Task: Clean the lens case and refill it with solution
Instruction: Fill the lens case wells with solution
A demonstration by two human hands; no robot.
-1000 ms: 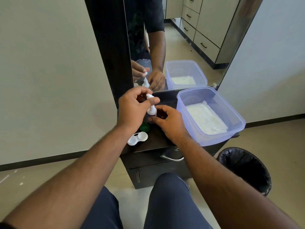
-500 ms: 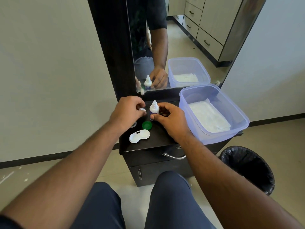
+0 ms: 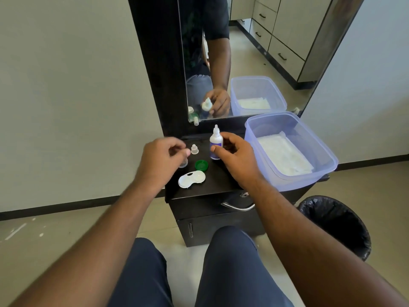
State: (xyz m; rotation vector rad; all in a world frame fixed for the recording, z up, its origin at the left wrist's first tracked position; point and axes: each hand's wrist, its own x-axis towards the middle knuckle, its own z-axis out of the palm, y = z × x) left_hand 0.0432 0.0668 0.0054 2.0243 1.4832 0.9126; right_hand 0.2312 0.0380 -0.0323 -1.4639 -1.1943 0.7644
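Observation:
A small white solution bottle [image 3: 216, 142] with a purple label stands uncapped on the black cabinet top [image 3: 221, 180], and my right hand [image 3: 235, 156] grips its right side. Its clear cap [image 3: 194, 149] sits on the top just left of the bottle. My left hand [image 3: 163, 160] hovers beside that cap with loosely curled fingers and nothing in them. The white lens case [image 3: 191, 178] lies open near the front edge. A green lid [image 3: 201, 165] lies above it, and a clear lid [image 3: 183, 163] shows partly under my left fingers.
A translucent blue tub [image 3: 309, 173] holding white tissue fills the cabinet's right side. A mirror [image 3: 243, 52] rises behind the top. A black-lined bin [image 3: 336, 224] stands on the floor at the right. My knees are below the drawer handle [image 3: 238, 206].
My left hand took the cap off the bottle, set it down on the cabinet top and let go. My right hand kept hold of the bottle throughout.

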